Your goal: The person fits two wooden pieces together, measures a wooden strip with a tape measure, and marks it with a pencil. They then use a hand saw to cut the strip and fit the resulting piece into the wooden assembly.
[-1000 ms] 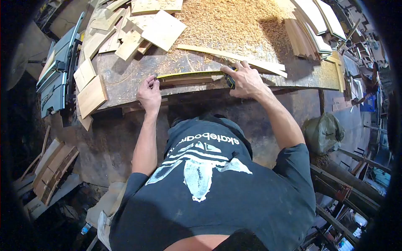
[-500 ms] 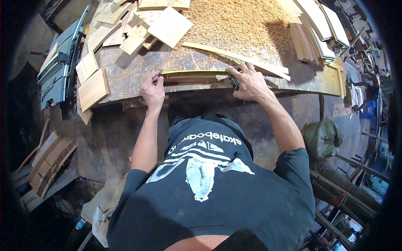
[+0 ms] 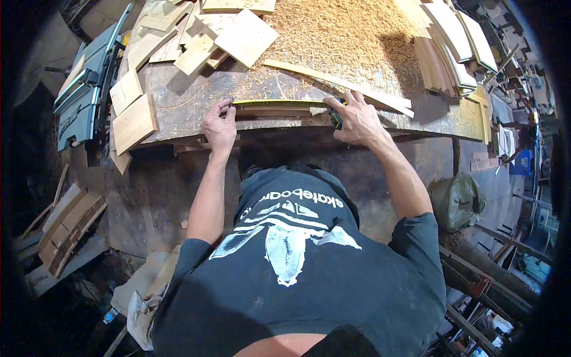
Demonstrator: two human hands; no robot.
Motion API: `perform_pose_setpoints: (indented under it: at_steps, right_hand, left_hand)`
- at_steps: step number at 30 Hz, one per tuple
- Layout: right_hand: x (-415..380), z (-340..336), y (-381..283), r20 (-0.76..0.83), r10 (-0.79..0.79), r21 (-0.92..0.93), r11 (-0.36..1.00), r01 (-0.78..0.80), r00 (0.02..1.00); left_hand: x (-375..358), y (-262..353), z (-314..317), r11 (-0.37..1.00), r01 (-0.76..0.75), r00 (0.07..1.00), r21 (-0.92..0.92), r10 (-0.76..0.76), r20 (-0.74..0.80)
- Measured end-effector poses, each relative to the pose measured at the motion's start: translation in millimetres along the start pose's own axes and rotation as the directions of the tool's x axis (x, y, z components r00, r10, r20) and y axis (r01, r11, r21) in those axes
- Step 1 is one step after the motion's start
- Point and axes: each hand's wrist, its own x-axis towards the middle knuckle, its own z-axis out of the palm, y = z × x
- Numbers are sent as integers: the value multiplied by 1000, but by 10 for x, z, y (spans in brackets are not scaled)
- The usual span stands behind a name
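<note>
A yellow tape measure (image 3: 276,103) is drawn out along the front of the workbench. My left hand (image 3: 219,128) pinches the free end of its blade, and my right hand (image 3: 357,121) is wrapped round the dark case at the other end. Just under the blade, a narrow wooden strip (image 3: 273,112) lies near the bench edge between my hands. Past my right hand, a long thin pale strip of wood (image 3: 339,83) lies slantwise on the bench.
Wood shavings (image 3: 339,35) cover the far part of the workbench (image 3: 178,113). Loose boards (image 3: 247,37) pile up at the left, with stacked planks (image 3: 443,53) at the right. A blue-grey machine (image 3: 89,89) stands left of the bench; a green sack (image 3: 458,202) sits at right.
The view has shifted slightly, so the bench and boards sit a little farther right. Both hands keep their hold on the tape measure, which stays stretched between them.
</note>
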Motion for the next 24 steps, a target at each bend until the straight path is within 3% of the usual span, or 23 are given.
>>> perform_pose_setpoints:
  at_steps: [24]
  right_hand:
    - [-8,6,-3,-18,-10,6,1000,10,1000]
  left_hand:
    - [-3,30,-5,1000,-4,1000,21,5,-11]
